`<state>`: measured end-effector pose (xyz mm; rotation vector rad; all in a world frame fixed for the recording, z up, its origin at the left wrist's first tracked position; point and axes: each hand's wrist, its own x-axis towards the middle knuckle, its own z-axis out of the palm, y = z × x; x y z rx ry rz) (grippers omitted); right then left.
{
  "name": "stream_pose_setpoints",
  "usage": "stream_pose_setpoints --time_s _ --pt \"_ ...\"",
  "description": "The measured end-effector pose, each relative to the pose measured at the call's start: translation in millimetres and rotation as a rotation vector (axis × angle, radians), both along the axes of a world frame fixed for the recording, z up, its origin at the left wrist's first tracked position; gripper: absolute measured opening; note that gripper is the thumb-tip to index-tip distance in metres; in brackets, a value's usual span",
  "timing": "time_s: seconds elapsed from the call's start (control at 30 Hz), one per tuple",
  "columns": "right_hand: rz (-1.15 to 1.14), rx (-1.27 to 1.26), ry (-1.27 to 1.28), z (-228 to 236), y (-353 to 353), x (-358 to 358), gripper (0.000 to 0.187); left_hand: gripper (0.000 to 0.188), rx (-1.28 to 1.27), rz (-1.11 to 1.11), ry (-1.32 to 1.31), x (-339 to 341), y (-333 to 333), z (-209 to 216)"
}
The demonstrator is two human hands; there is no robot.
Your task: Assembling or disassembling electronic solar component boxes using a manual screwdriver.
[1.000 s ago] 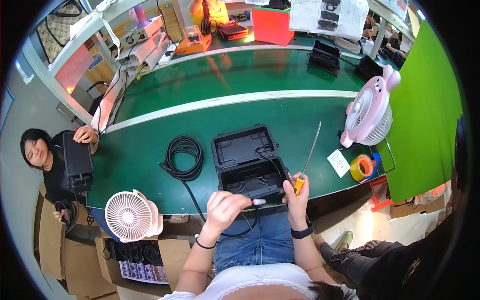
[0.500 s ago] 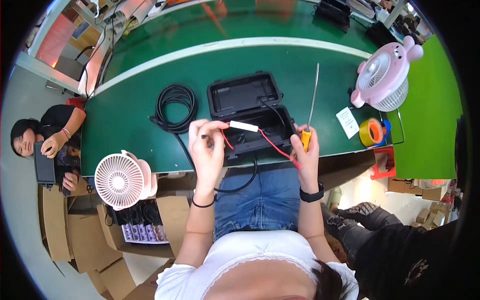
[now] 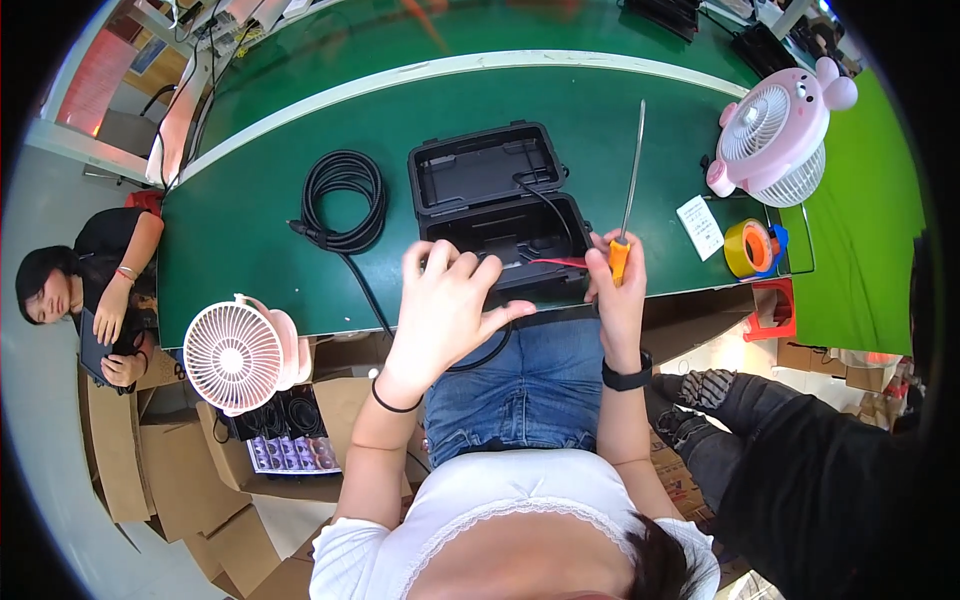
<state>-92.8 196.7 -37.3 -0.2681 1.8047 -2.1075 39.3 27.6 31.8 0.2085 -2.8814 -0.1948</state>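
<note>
A black plastic case lies with its lid opened back on the green table. Over the case's front left part is my left hand, thumb stretched out to the right and fingers bent, their tips hidden. My right hand, at the case's right front corner, holds a screwdriver with an orange handle, its long shaft pointing away from me. A red wire runs from beside my left fingers to my right hand. The white sleeve on that wire is mostly hidden by my left hand.
A coiled black cable lies left of the case. A pale pink fan stands at the near left edge, a pink animal-shaped fan at the right. A paper slip and tape rolls lie nearby. A co-worker holds a black case at left.
My left hand has turned over and moved right across the case front, its thumb now apart from the wire. The white sleeve has become mostly hidden. My right hand still holds the screwdriver.
</note>
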Motion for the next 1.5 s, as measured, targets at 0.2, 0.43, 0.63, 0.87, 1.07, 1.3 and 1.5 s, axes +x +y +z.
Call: stream_pose_setpoints --time_s 0.2,0.43,0.63,0.87,1.07,1.3,1.5 --pt "0.202 0.0 0.039 5.8 1.7 -17.2 0.038 0.054 0.127 0.082 0.035 3.1 -7.9 -2.9" --pt "0.185 -0.224 0.089 -30.6 9.2 16.8 0.042 0.035 0.439 0.207 0.377 15.8 -6.9 -22.1" --pt "0.197 -0.272 0.127 -46.4 8.7 37.0 0.043 0.023 0.183 -0.023 0.551 22.3 -1.8 -28.4" --pt "0.202 -0.255 0.134 -45.3 10.1 35.7 0.042 0.033 0.046 -0.002 0.607 65.6 -9.9 -45.5" --pt "0.201 -0.253 0.112 -43.2 11.8 36.9 0.042 0.036 -0.054 0.015 0.392 74.0 -13.1 -72.7" --pt "0.199 -0.215 0.145 -43.4 10.9 35.4 0.042 0.037 0.068 -0.171 0.424 60.0 -25.1 -62.9" --pt "0.184 -0.165 0.115 -42.1 13.1 36.6 0.042 0.039 0.079 -0.063 0.366 59.2 -32.6 -45.1"
